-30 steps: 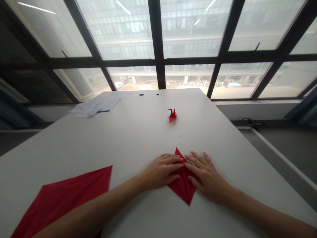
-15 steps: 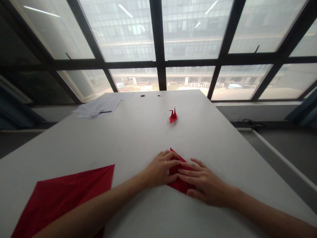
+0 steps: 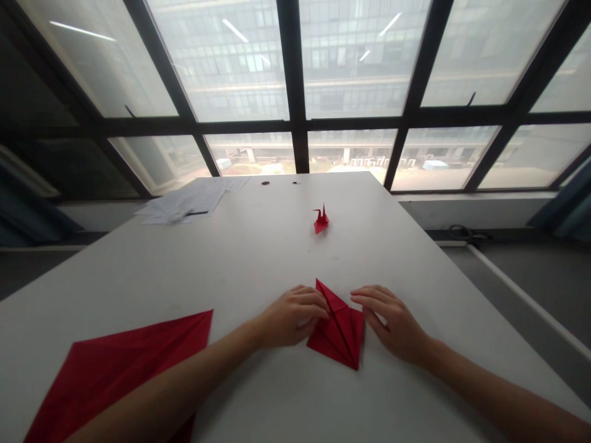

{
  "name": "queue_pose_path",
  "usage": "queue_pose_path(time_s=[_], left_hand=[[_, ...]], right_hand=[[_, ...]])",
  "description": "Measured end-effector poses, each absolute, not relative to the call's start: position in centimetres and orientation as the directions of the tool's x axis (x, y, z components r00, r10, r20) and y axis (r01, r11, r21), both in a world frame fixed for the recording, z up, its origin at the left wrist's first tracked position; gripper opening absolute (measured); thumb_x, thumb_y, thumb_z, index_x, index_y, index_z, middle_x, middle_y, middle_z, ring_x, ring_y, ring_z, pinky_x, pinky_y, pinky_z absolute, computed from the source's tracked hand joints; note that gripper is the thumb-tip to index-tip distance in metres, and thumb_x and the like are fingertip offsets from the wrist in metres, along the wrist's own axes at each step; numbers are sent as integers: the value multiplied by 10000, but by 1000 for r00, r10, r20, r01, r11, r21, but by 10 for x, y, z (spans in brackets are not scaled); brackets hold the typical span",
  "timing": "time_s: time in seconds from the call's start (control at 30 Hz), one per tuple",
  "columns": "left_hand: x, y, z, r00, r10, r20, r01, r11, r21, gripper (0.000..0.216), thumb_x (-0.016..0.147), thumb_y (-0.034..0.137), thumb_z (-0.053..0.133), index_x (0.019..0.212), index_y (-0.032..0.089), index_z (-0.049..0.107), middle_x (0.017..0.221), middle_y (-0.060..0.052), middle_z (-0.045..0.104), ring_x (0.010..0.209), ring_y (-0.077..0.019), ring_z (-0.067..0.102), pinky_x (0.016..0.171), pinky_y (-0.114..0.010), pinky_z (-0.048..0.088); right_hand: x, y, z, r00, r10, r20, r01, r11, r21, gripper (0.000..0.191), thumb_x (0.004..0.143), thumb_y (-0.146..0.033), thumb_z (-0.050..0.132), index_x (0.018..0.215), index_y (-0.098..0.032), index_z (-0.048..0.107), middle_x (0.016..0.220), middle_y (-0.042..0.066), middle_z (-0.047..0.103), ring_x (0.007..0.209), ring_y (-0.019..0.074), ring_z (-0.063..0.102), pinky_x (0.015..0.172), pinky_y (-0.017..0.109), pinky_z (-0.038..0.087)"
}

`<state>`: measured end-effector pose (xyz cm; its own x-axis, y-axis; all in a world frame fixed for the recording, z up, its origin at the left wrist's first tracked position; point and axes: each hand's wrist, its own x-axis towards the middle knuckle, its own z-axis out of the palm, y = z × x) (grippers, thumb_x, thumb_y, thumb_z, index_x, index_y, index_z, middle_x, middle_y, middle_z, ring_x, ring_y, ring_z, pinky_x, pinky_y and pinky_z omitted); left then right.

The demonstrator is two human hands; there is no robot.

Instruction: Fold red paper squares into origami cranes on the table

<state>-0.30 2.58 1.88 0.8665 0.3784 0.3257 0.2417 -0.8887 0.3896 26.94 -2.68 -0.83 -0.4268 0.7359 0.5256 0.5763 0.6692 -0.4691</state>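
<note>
A folded piece of red paper (image 3: 339, 326), kite-like with a crease line down its middle, lies on the white table between my hands. My left hand (image 3: 293, 315) has its fingers bent over the left edge, holding the paper, and the fingertips rest near the crease. Just off the right edge is my right hand (image 3: 390, 320), open, thumb apart from the fingers and nothing in it. Farther out stands a small red origami crane (image 3: 321, 220). A larger red paper sheet (image 3: 133, 363) lies at the left, partly covered by my left forearm.
White papers (image 3: 194, 200) with a dark pen (image 3: 197, 213) lie at the table's far left. Round holes (image 3: 265, 183) show near the far edge of the table (image 3: 258, 246). Beyond it are large windows with dark frames (image 3: 300, 147).
My right hand has lifted off the folded paper and moved right, uncovering its face. My left hand has shifted slightly left and keeps touching the paper. The view has tilted slightly.
</note>
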Motion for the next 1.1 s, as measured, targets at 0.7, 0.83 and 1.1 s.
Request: queue_pose_path(time_s=[0.7,0.83,1.1], left_hand=[[-2,32,12,913,313,261,238,-929,284,469,903,516,632,1288,249,603,1341,-75,634,1306,-231,533,1154,-396,342],[-1,30,17,877,419,235,357,-895,267,346,986,418,522,1273,240,600,1389,-75,599,1364,-222,481,1193,-431,283],[3,27,12,852,462,246,384,-871,306,398,953,368,577,1331,246,557,1369,-82,595,1281,-239,545,1135,-416,389]], right_hand=[[265,-18,-16,-439,802,405,635,596,-492,297,934,-124,504,1142,-242,680,1149,69,654,1084,217,557,993,393,461],[264,-23,-10,-484,803,348,669,596,-444,246,919,-227,587,1137,-278,691,1158,67,643,1104,239,547,1006,430,441],[264,-26,4,-620,737,268,635,672,-381,348,952,-334,559,1295,-296,605,1361,53,591,1275,243,489,1105,455,345]])
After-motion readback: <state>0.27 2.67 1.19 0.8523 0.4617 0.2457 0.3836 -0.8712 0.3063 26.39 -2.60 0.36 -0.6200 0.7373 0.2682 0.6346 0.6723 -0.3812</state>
